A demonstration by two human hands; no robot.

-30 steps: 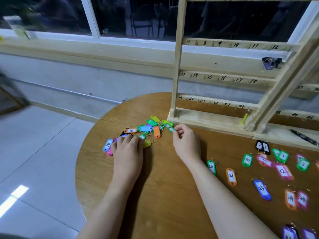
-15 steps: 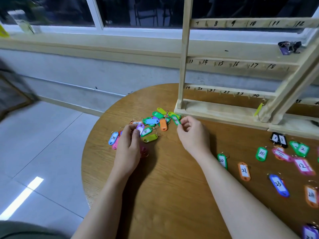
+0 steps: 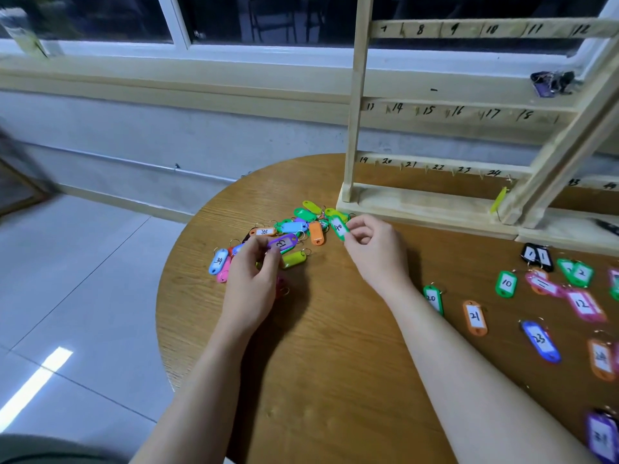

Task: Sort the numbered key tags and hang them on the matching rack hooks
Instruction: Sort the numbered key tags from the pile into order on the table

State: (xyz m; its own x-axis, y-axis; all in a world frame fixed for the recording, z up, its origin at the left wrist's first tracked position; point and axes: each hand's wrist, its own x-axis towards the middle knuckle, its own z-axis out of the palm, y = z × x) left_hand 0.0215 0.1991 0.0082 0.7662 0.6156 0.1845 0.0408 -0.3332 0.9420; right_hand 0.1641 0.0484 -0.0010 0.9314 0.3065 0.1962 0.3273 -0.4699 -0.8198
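Round wood table [image 3: 335,380], rack [image 3: 435,112] at the back with numbered rails 7-24 visible. Sorted tags lie to the right — 20 [image 3: 433,299], 21 [image 3: 475,317], 10 [image 3: 506,284], 12 [image 3: 584,304]. Unsorted pile [image 3: 294,229] sits between the hands and the rack base, tags overlapping. Left hand [image 3: 251,289] pinches a purple tag [image 3: 283,243] at the pile's near edge, tag poking out past the fingertips. Right hand [image 3: 371,252] pinches a green tag [image 3: 339,227] marked 40, tag sticking up-left of thumb and finger, just beside the pile.
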